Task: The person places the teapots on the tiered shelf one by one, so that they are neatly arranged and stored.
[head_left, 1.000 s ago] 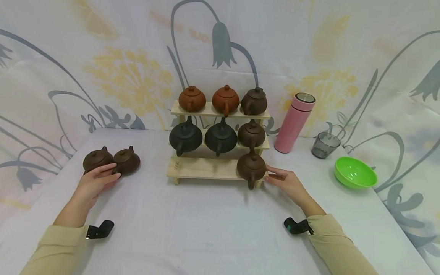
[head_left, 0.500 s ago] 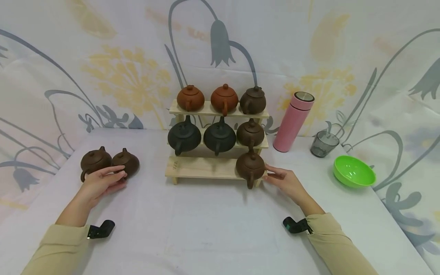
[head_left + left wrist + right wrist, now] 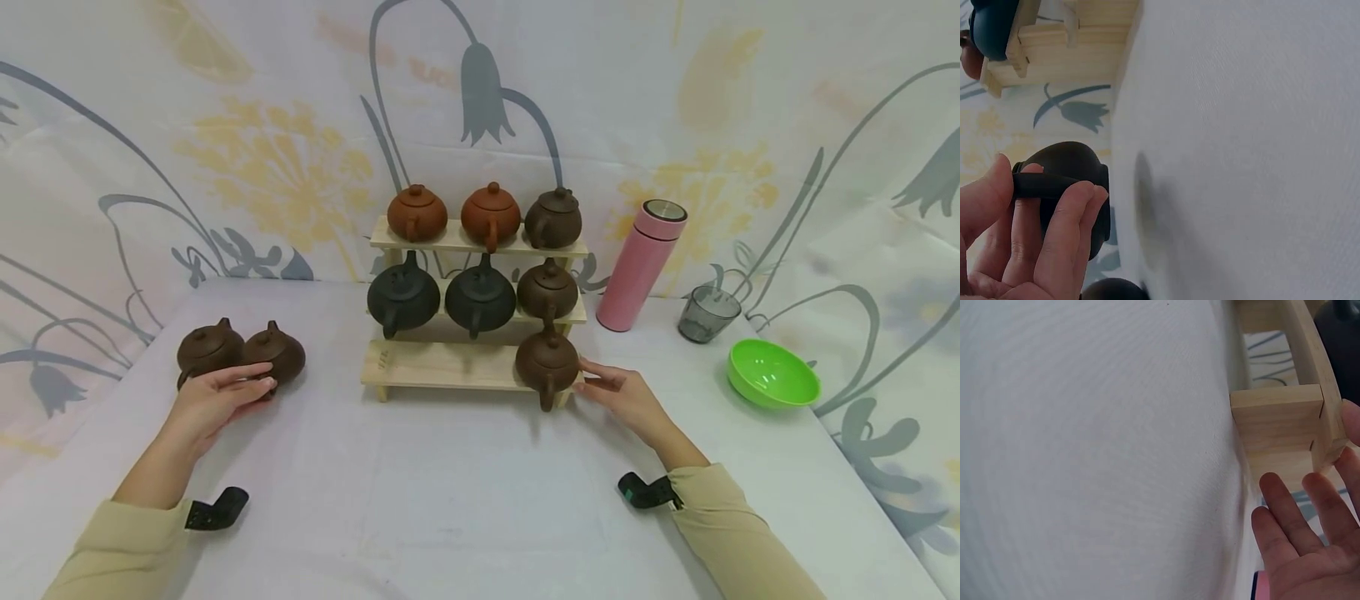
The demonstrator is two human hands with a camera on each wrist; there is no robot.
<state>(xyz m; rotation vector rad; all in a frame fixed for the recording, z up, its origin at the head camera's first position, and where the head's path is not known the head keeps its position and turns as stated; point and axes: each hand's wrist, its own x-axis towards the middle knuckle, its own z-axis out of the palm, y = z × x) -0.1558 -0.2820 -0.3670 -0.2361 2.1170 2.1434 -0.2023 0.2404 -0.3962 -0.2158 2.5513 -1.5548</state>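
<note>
In the head view my left hand (image 3: 212, 407) is at the left of the table, over the near side of two dark brown teapots. Its thumb and fingers pinch the handle (image 3: 1041, 185) of the right-hand teapot (image 3: 279, 352), as the left wrist view shows. Touching it on the left stands the other teapot (image 3: 208, 348). My right hand (image 3: 624, 402) is at the right end of the wooden shelf (image 3: 442, 367), fingers mostly straight and fingertips at the bottom board's corner (image 3: 1334, 445). A brown teapot (image 3: 547, 362) sits on that board, close to these fingertips.
Above, the shelf's middle tier holds two black teapots (image 3: 403, 298) and a brown one (image 3: 548, 289); two reddish teapots (image 3: 417, 214) and a dark one (image 3: 553, 219) fill the top. Rightward stand a pink flask (image 3: 637, 271), grey cup (image 3: 708, 314) and green bowl (image 3: 772, 375).
My left hand shifts slightly right and nearer, and the right-hand teapot of the pair turns, its spout swinging left. The right hand stays put.
</note>
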